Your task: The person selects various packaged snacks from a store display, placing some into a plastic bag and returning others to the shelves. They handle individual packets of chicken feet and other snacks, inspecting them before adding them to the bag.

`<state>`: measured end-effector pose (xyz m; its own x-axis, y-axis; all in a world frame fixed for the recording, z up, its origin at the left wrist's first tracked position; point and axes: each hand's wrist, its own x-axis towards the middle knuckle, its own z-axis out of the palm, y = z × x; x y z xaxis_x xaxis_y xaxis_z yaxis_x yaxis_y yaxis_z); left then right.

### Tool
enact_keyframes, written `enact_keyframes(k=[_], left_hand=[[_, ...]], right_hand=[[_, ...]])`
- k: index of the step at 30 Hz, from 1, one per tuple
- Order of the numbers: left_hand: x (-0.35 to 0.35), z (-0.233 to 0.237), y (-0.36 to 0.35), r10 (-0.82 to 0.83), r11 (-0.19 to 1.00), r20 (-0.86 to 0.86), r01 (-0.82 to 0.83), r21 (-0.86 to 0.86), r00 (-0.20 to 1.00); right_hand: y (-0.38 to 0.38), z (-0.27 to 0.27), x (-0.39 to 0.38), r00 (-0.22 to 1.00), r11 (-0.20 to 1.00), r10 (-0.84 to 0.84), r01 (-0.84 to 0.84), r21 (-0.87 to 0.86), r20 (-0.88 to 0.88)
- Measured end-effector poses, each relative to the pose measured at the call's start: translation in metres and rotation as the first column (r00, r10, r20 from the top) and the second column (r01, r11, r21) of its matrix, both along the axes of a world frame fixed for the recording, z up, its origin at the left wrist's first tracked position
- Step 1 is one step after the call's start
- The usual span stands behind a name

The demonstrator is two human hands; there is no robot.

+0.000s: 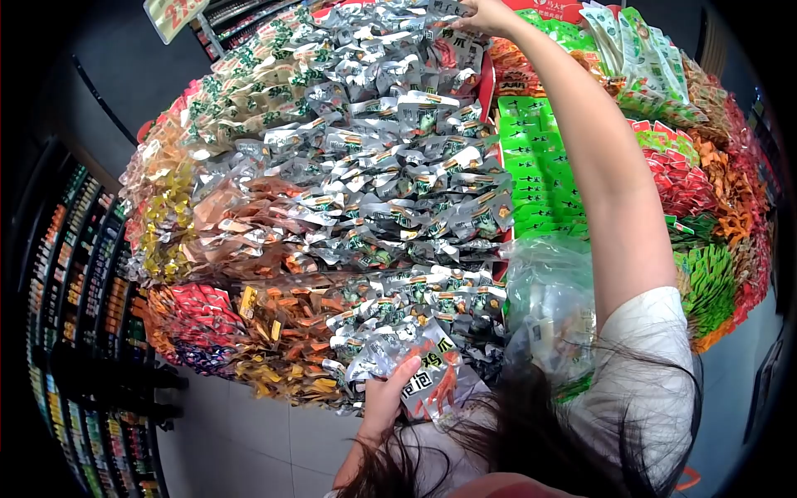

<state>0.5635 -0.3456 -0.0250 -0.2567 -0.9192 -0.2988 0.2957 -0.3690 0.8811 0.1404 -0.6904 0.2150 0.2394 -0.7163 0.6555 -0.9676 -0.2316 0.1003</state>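
Snack bag, down low, pinched in the left hand's fingers.
It looks light, soft and slippery to me, so I'd hold its side. The right hand is up by the far silver packs; I can't tell if it grips one. One big clear bag has pale things inside.

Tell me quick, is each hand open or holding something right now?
Left hand: closed, holding a shiny packet.
Right hand: up at the far grey packets; whether it grips one cannot be told.
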Motion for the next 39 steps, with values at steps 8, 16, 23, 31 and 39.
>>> enact_keyframes(k=[8,16,23,31,39], left_hand=[[0.002,-0.007,-0.001,-0.024,0.999,-0.018,0.025,0.031,1.0],[0.004,-0.003,-0.003,-0.061,0.998,0.001,0.061,0.004,0.998],[0.002,-0.006,-0.002,-0.056,0.998,-0.004,0.056,0.009,0.998],[-0.004,0.0,0.001,0.034,0.998,-0.157,-0.043,-0.051,0.987],[-0.009,0.035,0.015,0.049,0.998,-0.132,-0.055,-0.044,0.99]], right_hand=[[0.031,0.008,0.024,0.989,0.978,-0.136,0.142,0.151,-0.049],[0.046,-0.04,0.051,0.969,0.987,-0.158,0.157,-0.02,-0.192],[0.181,-0.049,0.108,0.95,0.987,0.117,-0.143,-0.07,-0.288],[0.432,-0.144,0.139,0.951,0.643,0.282,-0.086,0.761,-0.13],[0.444,-0.224,0.093,0.998,0.79,0.016,-0.051,0.611,0.061]])
